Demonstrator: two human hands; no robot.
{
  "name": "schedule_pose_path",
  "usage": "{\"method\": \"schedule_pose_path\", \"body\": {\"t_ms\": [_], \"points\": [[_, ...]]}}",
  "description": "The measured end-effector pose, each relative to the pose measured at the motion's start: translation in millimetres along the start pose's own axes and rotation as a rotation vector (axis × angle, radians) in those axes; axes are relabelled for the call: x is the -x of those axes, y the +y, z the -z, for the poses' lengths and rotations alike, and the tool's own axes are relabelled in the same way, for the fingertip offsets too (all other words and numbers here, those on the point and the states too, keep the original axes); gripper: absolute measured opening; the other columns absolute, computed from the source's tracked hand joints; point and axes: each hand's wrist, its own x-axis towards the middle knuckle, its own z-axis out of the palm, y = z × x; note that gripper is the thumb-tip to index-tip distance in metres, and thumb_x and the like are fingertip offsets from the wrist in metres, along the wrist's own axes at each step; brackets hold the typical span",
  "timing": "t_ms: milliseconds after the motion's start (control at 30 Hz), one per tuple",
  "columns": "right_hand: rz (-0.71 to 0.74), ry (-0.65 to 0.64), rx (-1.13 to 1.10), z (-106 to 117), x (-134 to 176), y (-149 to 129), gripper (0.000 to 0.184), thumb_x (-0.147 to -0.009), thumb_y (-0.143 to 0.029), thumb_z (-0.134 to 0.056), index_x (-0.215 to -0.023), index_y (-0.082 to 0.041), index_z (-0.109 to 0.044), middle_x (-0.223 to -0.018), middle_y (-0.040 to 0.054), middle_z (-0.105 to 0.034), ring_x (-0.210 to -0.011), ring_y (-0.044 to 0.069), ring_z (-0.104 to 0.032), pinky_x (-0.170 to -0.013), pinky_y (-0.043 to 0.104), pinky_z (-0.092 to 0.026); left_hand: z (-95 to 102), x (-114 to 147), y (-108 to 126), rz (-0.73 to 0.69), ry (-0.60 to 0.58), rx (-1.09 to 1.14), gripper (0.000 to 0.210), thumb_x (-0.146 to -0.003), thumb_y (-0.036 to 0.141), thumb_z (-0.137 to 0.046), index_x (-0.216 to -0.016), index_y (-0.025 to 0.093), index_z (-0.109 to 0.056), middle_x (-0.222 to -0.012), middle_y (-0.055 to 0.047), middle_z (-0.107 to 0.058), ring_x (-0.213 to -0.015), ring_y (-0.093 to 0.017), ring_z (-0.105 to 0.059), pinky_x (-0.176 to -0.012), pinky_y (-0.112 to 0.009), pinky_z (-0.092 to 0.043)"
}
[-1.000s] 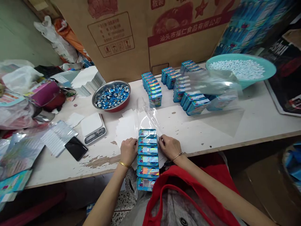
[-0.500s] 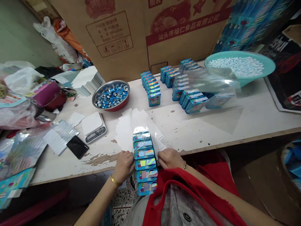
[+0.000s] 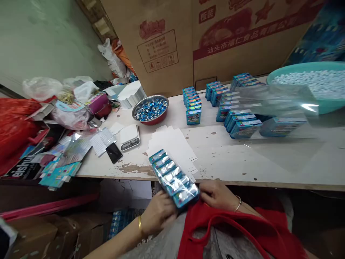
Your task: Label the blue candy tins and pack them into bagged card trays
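Currently | left hand (image 3: 158, 211), right hand (image 3: 219, 195) at six film-covered tins (image 3: 174, 177) | fingers (image 3: 207, 196) curled, pinch unclear | one scale (image 3: 129, 135) | one phone (image 3: 114, 153)

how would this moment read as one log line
left hand: at near end of blue tins; right hand: same end; tins: under clear film, slanted row; white cards: on table

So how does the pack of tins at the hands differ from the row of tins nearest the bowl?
The pack slants across the table's front edge; the row stands on the tabletop.
Glossy clear film covers the pack; none shows on the row.
The pack's near end is at the left hand and right hand; neither touches the row.
Both are lines of blue tins.
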Motion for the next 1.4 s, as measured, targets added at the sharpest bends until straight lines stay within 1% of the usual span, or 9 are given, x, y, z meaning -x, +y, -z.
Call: {"method": "schedule_pose_path", "body": {"t_ms": [200, 300, 367, 400, 467, 600, 1100, 1267, 1400], "points": [[-0.375, 0.416, -0.238, 45.4, -24.5, 55.6, 0.029, -0.081, -0.047, -0.048, -0.069, -0.021, -0.057, -0.058, 0.0011, -0.06, -0.056, 0.016, -0.052, -0.058, 0.028, -0.037, 2.5, -103.6, 30.5, 0.031, 0.136, 0.113, 0.025, -0.094, 0.031, -0.044, -0.093, 0.021, -0.066, -0.083, -0.007, -0.068, -0.077, -0.017, -0.061, -0.07, -0.03, -0.046], [-0.57, 0.539, -0.585, 51.3, -16.4, 59.9, 0.041, -0.082, -0.062, -0.043, -0.081, -0.023, -0.052, -0.064, 0.0006, -0.061, -0.055, 0.017, -0.055, -0.056, 0.028, -0.041, 15.6, -105.0, 10.8, 0.261, 0.564, 0.244, 0.022, -0.09, 0.036, -0.053, -0.103, 0.021, -0.062, -0.095, -0.007, -0.066, -0.088, -0.018, -0.061, -0.079, -0.03, -0.048], [-0.582, 0.588, -0.676, 46.7, -9.5, 49.9, 0.046, -0.081, -0.068, -0.044, -0.076, -0.023, -0.048, -0.065, -0.0005, -0.058, -0.057, 0.015, -0.053, -0.056, 0.027, -0.041, 25.5, -93.1, -16.6, 0.534, 0.876, 0.26, 0.033, -0.084, 0.042, -0.06, -0.109, 0.019, -0.059, -0.105, -0.01, -0.064, -0.099, -0.021, -0.058, -0.087, -0.034, -0.046], [-0.548, 0.6, -0.665, 43.2, -7.4, 43.1, 0.046, -0.08, -0.069, -0.048, -0.073, -0.023, -0.046, -0.064, -0.0018, -0.055, -0.057, 0.014, -0.05, -0.056, 0.026, -0.04, 28.6, -87.0, -30.8, 0.648, 0.941, 0.321, 0.039, -0.082, 0.045, -0.062, -0.11, 0.019, -0.059, -0.108, -0.01, -0.063, -0.102, -0.021, -0.058, -0.087, -0.035, -0.046], [-0.465, 0.627, -0.615, 36.0, -6.8, 29.9, 0.047, -0.077, -0.067, -0.054, -0.067, -0.022, -0.043, -0.061, -0.0047, -0.045, -0.057, 0.012, -0.042, -0.057, 0.025, -0.036, 29.2, -78.5, -53.4, 0.788, 0.886, 0.563, 0.044, -0.078, 0.054, -0.062, -0.102, 0.016, -0.063, -0.102, -0.01, -0.066, -0.097, -0.021, -0.06, -0.084, -0.033, -0.047], [-0.43, 0.696, -0.684, 27.8, -13.2, 17.7, 0.05, -0.075, -0.067, -0.057, -0.061, -0.022, -0.038, -0.058, -0.0062, -0.034, -0.056, 0.01, -0.032, -0.053, 0.025, -0.03, 17.8, -78.9, -65.4, 0.814, 0.742, 0.893, 0.042, -0.064, 0.056, -0.073, -0.071, 0.015, -0.067, -0.073, -0.004, -0.067, -0.074, -0.016, -0.06, -0.07, -0.028, -0.047], [-0.553, 0.757, -1.009, 44.8, -6.8, 1.6, 0.055, -0.058, -0.063, -0.075, -0.057, -0.021, -0.038, -0.057, -0.0062, -0.036, -0.055, 0.009, -0.033, -0.05, 0.022, -0.029, 23.3, -93.5, -53.0, 0.808, 0.869, 1.002, 0.043, -0.057, 0.053, -0.078, -0.052, 0.013, -0.063, -0.051, 0.003, -0.051, -0.054, -0.007, -0.042, -0.054, -0.021, -0.034], [-0.563, 0.677, -1.02, 34.4, -15.4, -13.4, 0.051, -0.06, -0.061, -0.075, -0.059, -0.021, -0.043, -0.06, -0.0051, -0.042, -0.058, 0.01, -0.037, -0.051, 0.022, -0.033, 30.8, -66.3, -58.5, 0.855, 0.889, 1.026, 0.042, -0.056, 0.053, -0.078, -0.05, 0.013, -0.063, -0.05, 0.002, -0.051, -0.052, -0.007, -0.043, -0.052, -0.021, -0.036], [-0.508, 0.507, -1.023, 9.7, -50.6, -35.4, 0.05, -0.064, -0.062, -0.072, -0.06, -0.022, -0.041, -0.06, -0.0046, -0.044, -0.057, 0.011, -0.04, -0.05, 0.024, -0.034, 50.4, -16.4, -72.5, 0.953, 1.021, 1.052, 0.04, -0.049, 0.049, -0.082, -0.055, 0.012, -0.067, -0.057, 0.0, -0.059, -0.056, -0.009, -0.051, -0.056, -0.021, -0.042]]}}
